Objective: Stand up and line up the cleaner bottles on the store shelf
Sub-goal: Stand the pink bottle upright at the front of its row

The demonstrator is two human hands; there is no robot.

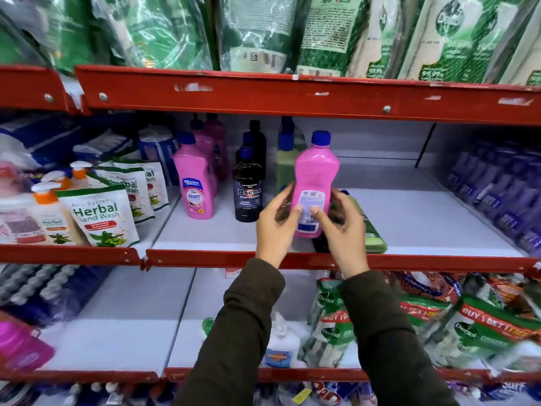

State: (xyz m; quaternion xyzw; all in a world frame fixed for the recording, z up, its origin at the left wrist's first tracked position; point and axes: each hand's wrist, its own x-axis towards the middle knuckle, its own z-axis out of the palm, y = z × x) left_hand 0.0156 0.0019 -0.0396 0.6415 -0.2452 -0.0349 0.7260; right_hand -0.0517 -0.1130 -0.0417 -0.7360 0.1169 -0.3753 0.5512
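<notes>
Held bottle: a pink cleaner bottle (pixel 314 183) with a blue cap stands upright in the air, its back label facing the person, above the front part of the middle shelf (pixel 409 218).
Left hand: the left hand (pixel 278 222) wraps the bottle's lower left side, grip clamped on it, thumb pressed on the label.
Right hand: the right hand (pixel 342 221) closes on the lower right side, grip also clamped on the bottle, thumb on the label.
Sleeves: both arms come up from the bottom edge in dark sleeves (pixel 234 332).
Fallen bottle: a green bottle (pixel 370 230) lies on its side near the shelf's front edge, just behind the right hand, partly hidden by it.
Standing rows: on the left part of the shelf, a pink row (pixel 196 186), a black floor cleaner row (pixel 248 194) and a green bottle row (pixel 285 168) run back toward the rear wall, all upright.
Right end: purple packs (pixel 497 194) line the right side; blurred.
Neighbouring bay: herbal hand wash pouches (pixel 102 218) and pump bottles (pixel 48 212) fill the shelf to the left.
Front rail: a red lip (pixel 205 256) edges the shelf.
</notes>
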